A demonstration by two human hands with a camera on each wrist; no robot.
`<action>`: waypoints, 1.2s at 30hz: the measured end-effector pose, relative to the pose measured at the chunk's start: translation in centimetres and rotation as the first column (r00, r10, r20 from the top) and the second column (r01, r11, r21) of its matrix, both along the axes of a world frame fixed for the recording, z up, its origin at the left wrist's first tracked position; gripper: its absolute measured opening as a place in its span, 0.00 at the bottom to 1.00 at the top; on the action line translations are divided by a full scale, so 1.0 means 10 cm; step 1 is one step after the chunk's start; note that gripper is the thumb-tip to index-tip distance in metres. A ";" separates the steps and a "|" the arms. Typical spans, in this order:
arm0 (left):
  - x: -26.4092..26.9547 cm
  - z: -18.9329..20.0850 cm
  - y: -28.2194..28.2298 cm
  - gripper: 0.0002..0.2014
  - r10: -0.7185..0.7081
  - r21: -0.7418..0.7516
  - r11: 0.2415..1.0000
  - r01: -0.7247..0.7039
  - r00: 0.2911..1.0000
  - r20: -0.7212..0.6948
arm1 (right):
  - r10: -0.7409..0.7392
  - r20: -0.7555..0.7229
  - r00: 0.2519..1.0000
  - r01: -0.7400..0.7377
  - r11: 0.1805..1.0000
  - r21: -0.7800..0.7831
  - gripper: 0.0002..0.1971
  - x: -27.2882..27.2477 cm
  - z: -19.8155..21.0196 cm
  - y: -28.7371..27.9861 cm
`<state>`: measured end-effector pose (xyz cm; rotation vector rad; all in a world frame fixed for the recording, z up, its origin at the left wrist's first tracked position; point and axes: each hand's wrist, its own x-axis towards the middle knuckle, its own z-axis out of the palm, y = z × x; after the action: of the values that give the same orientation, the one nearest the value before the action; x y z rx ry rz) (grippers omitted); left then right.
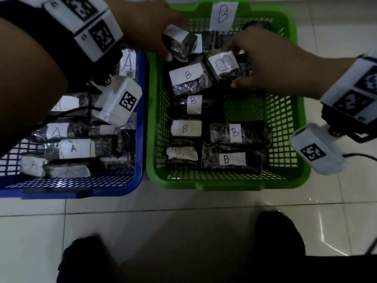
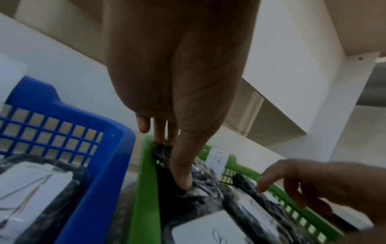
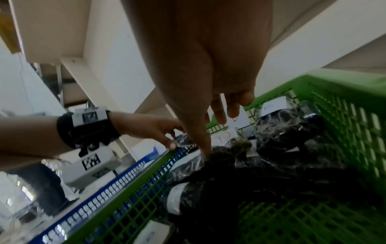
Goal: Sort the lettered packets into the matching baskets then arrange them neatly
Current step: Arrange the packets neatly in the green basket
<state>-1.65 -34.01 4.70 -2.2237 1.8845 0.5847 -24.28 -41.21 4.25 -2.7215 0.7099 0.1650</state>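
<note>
On my far left sits the blue basket, packed with dark wrapped packets labelled A. My left hand reaches across it into the green basket — thumb and fingers clamped round a dark packet with a white label (letter unreadable from here), raised and tilted over the back-left corner. Below it, the B packets lie roughly in rows down the green basket. Moving right, my right hand pinches the red-B packet, thumb at its near edge, fingers over the top — it leans against the neighbouring B packet. A paper B sign stands on the far wall.
</note>
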 end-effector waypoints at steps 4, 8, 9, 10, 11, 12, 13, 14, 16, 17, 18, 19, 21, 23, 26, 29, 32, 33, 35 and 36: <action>0.04 0.03 0.03 0.32 0.039 0.000 0.999 -0.039 0.998 -0.057 | 0.103 -0.128 0.986 -0.120 0.983 -0.139 0.37 0.11 -0.22 -0.07; 0.01 -0.02 0.08 0.34 0.095 -0.049 0.994 -0.099 0.993 -0.074 | 0.113 -0.138 0.984 -0.142 0.963 -0.229 0.35 0.14 -0.25 -0.09; -0.01 -0.03 0.07 0.34 0.100 -0.060 0.993 -0.103 0.994 -0.051 | 0.116 -0.130 0.985 -0.144 0.963 -0.230 0.34 0.13 -0.24 -0.10; -0.04 -0.04 0.06 0.34 0.090 -0.072 0.993 -0.092 0.996 -0.026 | 0.117 -0.116 0.986 -0.141 0.963 -0.228 0.32 0.11 -0.23 -0.10; -0.07 -0.05 0.04 0.35 0.085 -0.073 0.994 -0.083 0.996 0.019 | 0.121 -0.103 0.987 -0.141 0.964 -0.226 0.31 0.10 -0.24 -0.10; -0.09 -0.05 0.03 0.37 0.076 -0.078 0.994 -0.071 0.995 0.058 | 0.125 -0.091 0.988 -0.143 0.964 -0.226 0.29 0.08 -0.24 -0.08; -0.12 -0.05 0.02 0.40 0.072 -0.075 0.995 -0.066 0.994 0.083 | 0.120 -0.071 0.990 -0.132 0.968 -0.213 0.27 0.07 -0.25 -0.06; -0.14 -0.05 0.00 0.42 0.061 -0.064 0.996 -0.055 0.994 0.089 | 0.102 -0.050 0.994 -0.110 0.977 -0.184 0.25 0.06 -0.26 -0.03; -0.16 -0.03 -0.01 0.44 0.021 0.000 1.000 -0.021 0.996 0.083 | 0.071 -0.015 0.997 -0.072 0.991 -0.115 0.29 0.02 -0.25 0.01; -0.17 -0.01 -0.01 0.44 0.004 0.034 0.999 -0.007 0.997 0.079 | 0.068 0.001 0.998 -0.067 0.994 -0.081 0.33 0.00 -0.21 0.02; -0.17 0.01 -0.02 0.43 -0.005 0.056 0.998 0.001 0.997 0.076 | 0.066 0.011 0.998 -0.066 0.997 -0.029 0.36 -0.02 -0.16 0.02; -0.18 0.04 -0.01 0.43 -0.016 0.064 0.998 0.011 0.997 0.079 | 0.066 0.002 0.998 -0.066 0.997 0.042 0.37 -0.05 -0.10 0.02; -0.21 0.11 0.02 0.41 -0.042 0.045 0.998 0.041 0.998 0.042 | 0.091 -0.138 0.986 -0.068 0.985 0.161 0.36 -0.15 0.01 0.00; -0.32 0.17 0.04 0.39 -0.064 0.041 0.997 0.068 0.994 -0.092 | 0.127 -0.288 0.949 -0.068 0.976 0.208 0.33 -0.28 0.02 -0.02; -0.64 0.17 0.05 0.38 -0.134 0.104 0.981 0.164 0.958 -0.252 | 0.097 -0.315 0.944 -0.050 0.987 0.154 0.29 -0.50 -0.10 -0.02; -0.92 -0.04 0.06 0.39 -0.241 0.132 0.950 0.283 0.933 -0.269 | 0.058 -0.258 0.964 -0.071 0.997 -0.040 0.28 -0.63 -0.22 0.02; -1.05 -0.30 0.09 0.38 -0.317 0.069 0.939 0.338 0.924 -0.216 | 0.129 -0.252 0.959 -0.183 0.963 -0.200 0.23 -0.67 -0.30 0.14; -1.07 -0.35 0.11 0.38 -0.342 0.037 0.934 0.355 0.920 -0.192 | 0.134 -0.248 0.959 -0.193 0.954 -0.229 0.22 -0.67 -0.31 0.16; -1.09 -0.41 0.12 0.39 -0.364 -0.014 0.931 0.366 0.920 -0.143 | 0.109 -0.248 0.963 -0.171 0.954 -0.247 0.23 -0.66 -0.30 0.17; -1.09 -0.41 0.12 0.39 -0.366 -0.033 0.931 0.364 0.923 -0.117 | 0.089 -0.254 0.963 -0.154 0.957 -0.247 0.24 -0.66 -0.30 0.16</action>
<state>-12.52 -32.82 0.57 -1.8038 2.2905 0.6536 -30.89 -39.59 1.21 -3.0389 0.6681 0.4680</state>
